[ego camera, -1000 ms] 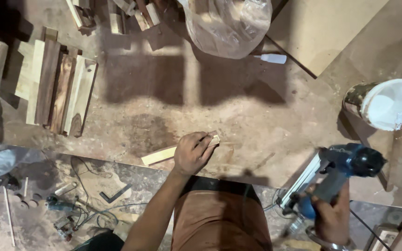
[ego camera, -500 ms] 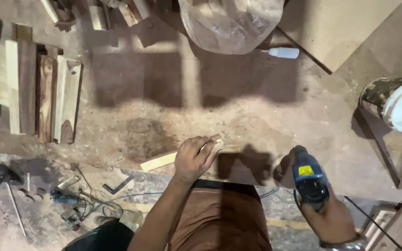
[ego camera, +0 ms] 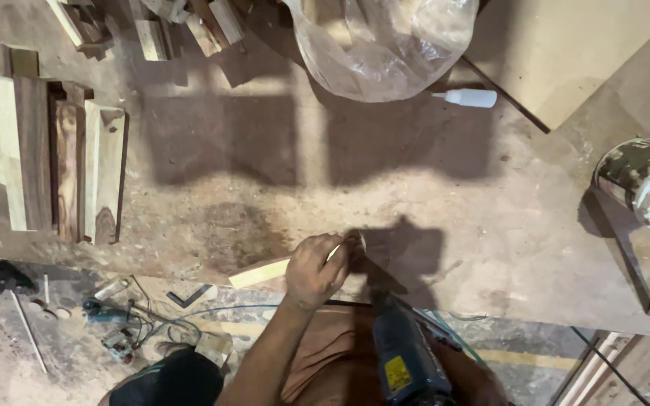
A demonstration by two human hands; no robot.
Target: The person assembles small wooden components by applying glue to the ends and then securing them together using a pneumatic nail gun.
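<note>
Left grip: the left hand [ego camera: 316, 269] is curled over one end of a pale, narrow strip of wood [ego camera: 259, 272], fingers pressed down on it and pinning it flat.
Wood strip: it lies on the dusty brown workbench [ego camera: 430, 210], close to the near edge, its free end sticking out to the left of the hand.
Right grip: the right hand is mostly hidden under a dark blue power drill [ego camera: 402, 353] at the bottom of the view; whether its fingers are closed round the handle cannot be told.
Drill: its nose points up at the end of the strip just beside the left fingers.
Around: a stack of mixed light and dark wooden boards [ego camera: 50, 162] lies far left, a clear crumpled plastic bag [ego camera: 385, 45] and a small white squeeze bottle [ego camera: 466, 98] sit at the far side, well apart from the hands.
Risk: the bit stands very near the fingertips, so a slip off the narrow strip could reach them; held by one hand only, the strip could also spin or split.
</note>
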